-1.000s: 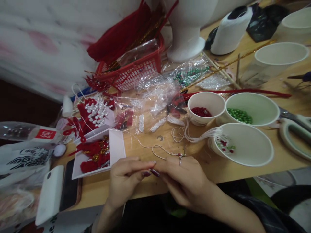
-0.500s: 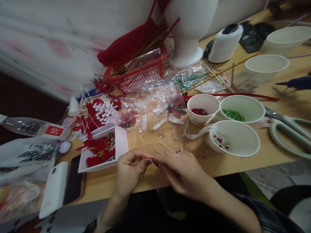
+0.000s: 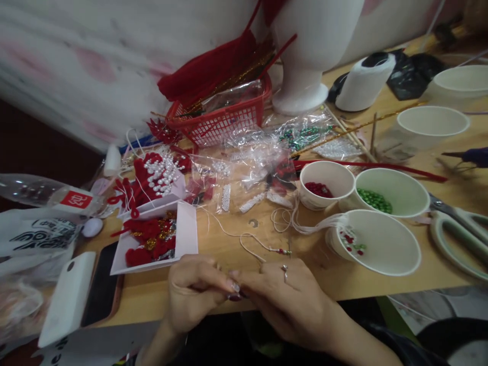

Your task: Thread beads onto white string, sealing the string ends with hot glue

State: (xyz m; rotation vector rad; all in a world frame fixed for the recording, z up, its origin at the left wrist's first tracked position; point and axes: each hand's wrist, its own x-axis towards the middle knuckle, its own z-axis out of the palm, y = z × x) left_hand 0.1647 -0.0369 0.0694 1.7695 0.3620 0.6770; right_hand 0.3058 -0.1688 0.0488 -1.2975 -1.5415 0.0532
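My left hand (image 3: 198, 292) and my right hand (image 3: 287, 300) meet over the table's front edge, fingertips pressed together in a pinch. Whatever lies between them is too small or hidden to make out. A ring sits on a finger of my right hand. Just beyond the knuckles, a thin white cord (image 3: 249, 249) loops on the table, and part of it runs out of sight behind my right hand. Small red and green beads (image 3: 284, 251) are strung at one end of the cord. Left of my left hand stands a white box (image 3: 189, 231) with red and gold ornaments.
Paper cups hold red beads (image 3: 318, 190), green beads (image 3: 375, 200) and mixed beads (image 3: 353, 241). Scissors (image 3: 453, 223) lie at the right. Two phones (image 3: 102, 284) rest at the left, near a plastic bottle (image 3: 49, 193). Behind are a red basket (image 3: 224, 122) and a thread cone (image 3: 362, 86).
Both hands have come slightly lower in the picture and remain pinched together. The beaded end of the cord now shows more fully beyond my right hand. The whole view has shifted a little.
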